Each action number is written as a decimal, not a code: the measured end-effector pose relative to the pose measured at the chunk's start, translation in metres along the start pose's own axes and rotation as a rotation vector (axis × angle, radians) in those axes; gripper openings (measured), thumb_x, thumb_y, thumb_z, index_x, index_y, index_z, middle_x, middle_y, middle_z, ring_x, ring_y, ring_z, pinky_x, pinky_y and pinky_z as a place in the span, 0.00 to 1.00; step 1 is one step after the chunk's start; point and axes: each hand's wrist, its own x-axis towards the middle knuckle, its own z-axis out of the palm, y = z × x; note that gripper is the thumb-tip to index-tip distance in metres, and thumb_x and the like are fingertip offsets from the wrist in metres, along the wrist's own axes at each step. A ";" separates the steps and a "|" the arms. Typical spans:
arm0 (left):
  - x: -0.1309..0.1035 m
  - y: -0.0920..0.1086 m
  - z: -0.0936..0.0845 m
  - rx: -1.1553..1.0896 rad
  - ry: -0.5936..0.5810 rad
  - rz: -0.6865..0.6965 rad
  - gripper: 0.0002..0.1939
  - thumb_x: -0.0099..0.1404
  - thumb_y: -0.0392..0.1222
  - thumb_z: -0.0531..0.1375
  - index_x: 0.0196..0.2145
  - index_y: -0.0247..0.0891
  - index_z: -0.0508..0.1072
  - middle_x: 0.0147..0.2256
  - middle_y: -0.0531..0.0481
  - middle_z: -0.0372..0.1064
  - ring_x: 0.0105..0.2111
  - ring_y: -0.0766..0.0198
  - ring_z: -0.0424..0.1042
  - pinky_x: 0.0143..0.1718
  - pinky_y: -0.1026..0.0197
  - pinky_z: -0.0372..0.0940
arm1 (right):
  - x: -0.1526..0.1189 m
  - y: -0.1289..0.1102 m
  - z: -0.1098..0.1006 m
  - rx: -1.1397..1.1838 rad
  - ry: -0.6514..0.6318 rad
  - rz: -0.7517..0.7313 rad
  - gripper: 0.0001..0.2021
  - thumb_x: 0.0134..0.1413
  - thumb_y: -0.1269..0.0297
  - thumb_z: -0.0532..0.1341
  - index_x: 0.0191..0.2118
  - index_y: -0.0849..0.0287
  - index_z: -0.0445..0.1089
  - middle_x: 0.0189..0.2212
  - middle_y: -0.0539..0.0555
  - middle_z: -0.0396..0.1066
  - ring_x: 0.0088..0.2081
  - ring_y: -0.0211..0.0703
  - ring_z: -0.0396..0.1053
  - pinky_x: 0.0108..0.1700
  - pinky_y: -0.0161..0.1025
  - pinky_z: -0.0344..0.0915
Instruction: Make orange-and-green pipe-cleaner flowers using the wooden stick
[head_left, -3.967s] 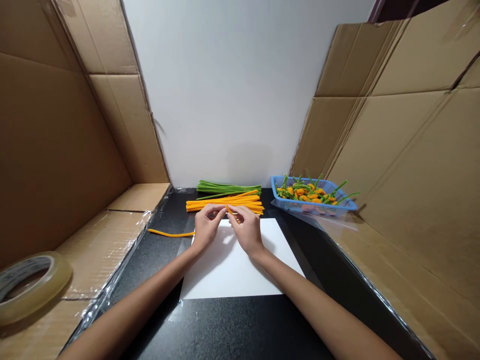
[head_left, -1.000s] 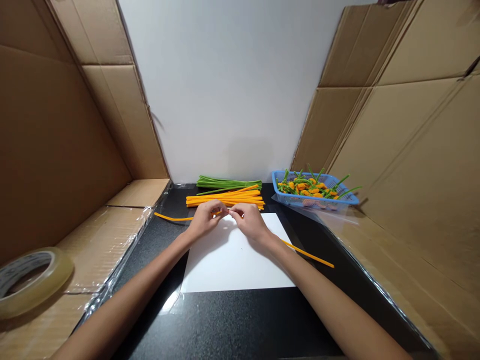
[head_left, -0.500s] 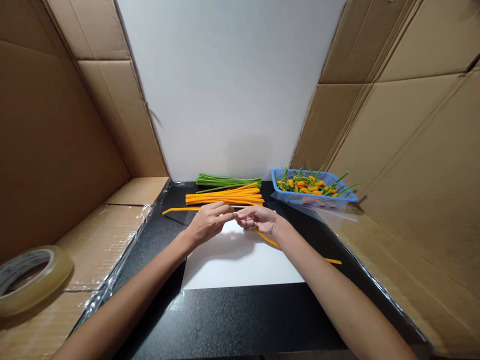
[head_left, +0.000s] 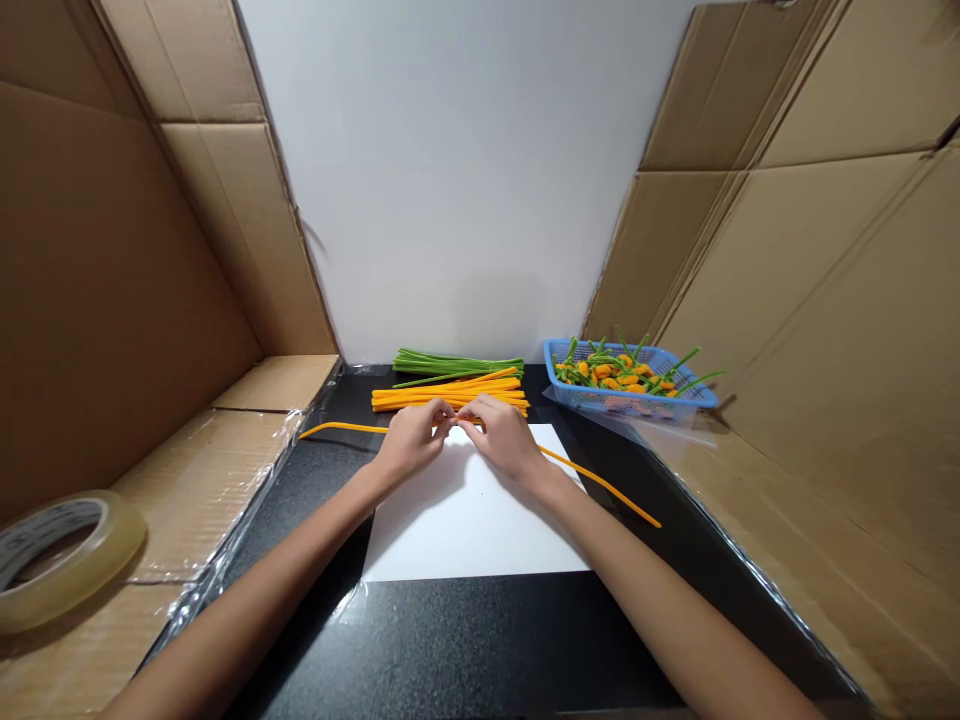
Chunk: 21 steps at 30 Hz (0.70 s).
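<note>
Over the far part of a white sheet of paper (head_left: 480,530), my left hand (head_left: 415,437) and my right hand (head_left: 504,436) meet with their fingertips close together. Both are closed on an orange pipe cleaner (head_left: 600,482). One end of it sticks out to the left past my left hand, and the other slopes down to the right beyond my right hand. Its middle is mostly hidden by my fingers. Just behind my hands lies a bundle of orange pipe cleaners (head_left: 450,393), with a bundle of green pipe cleaners (head_left: 457,364) behind that.
A blue plastic basket (head_left: 637,399) at the back right holds several orange and green twisted pieces. A roll of clear tape (head_left: 120,545) lies on cardboard at the left. Cardboard walls (head_left: 825,300) flank the black tabletop (head_left: 465,645), and a white wall stands behind.
My right hand has turned over, knuckles now up, and its fingertips have come against the left ones. The pipe cleaner's left end has shifted further left; more of its right part shows.
</note>
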 end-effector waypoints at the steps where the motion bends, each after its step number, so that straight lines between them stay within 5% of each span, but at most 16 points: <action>1: 0.001 0.001 -0.001 -0.036 -0.011 -0.011 0.05 0.67 0.40 0.59 0.38 0.37 0.74 0.30 0.48 0.78 0.26 0.63 0.73 0.28 0.64 0.59 | -0.002 0.000 0.001 -0.049 0.001 -0.008 0.04 0.61 0.68 0.62 0.38 0.59 0.76 0.35 0.55 0.75 0.34 0.42 0.70 0.37 0.38 0.61; 6: 0.005 0.004 -0.005 -0.219 -0.095 -0.072 0.11 0.68 0.46 0.59 0.34 0.36 0.76 0.28 0.48 0.78 0.26 0.63 0.75 0.28 0.65 0.62 | -0.005 0.003 0.002 -0.237 -0.016 -0.125 0.09 0.66 0.68 0.57 0.38 0.60 0.76 0.34 0.57 0.75 0.36 0.44 0.70 0.37 0.38 0.58; 11: 0.006 0.002 -0.003 -0.300 -0.032 -0.061 0.13 0.65 0.49 0.62 0.32 0.36 0.78 0.32 0.46 0.79 0.24 0.64 0.73 0.25 0.65 0.64 | -0.005 0.003 0.001 -0.259 -0.003 -0.143 0.11 0.67 0.70 0.55 0.38 0.60 0.75 0.35 0.59 0.75 0.37 0.46 0.71 0.37 0.39 0.58; 17: 0.005 0.001 -0.001 -0.402 0.032 -0.148 0.05 0.61 0.40 0.64 0.32 0.36 0.79 0.29 0.49 0.78 0.24 0.65 0.73 0.26 0.65 0.64 | -0.003 0.005 0.003 -0.125 0.041 -0.097 0.07 0.64 0.69 0.59 0.38 0.60 0.76 0.35 0.57 0.76 0.37 0.45 0.72 0.40 0.38 0.62; 21: 0.005 0.002 -0.003 -0.334 0.062 -0.059 0.03 0.61 0.37 0.63 0.32 0.37 0.78 0.31 0.50 0.78 0.26 0.66 0.72 0.29 0.65 0.65 | -0.002 0.008 0.005 -0.045 0.064 -0.075 0.05 0.62 0.69 0.62 0.37 0.59 0.76 0.34 0.57 0.77 0.37 0.45 0.73 0.41 0.38 0.64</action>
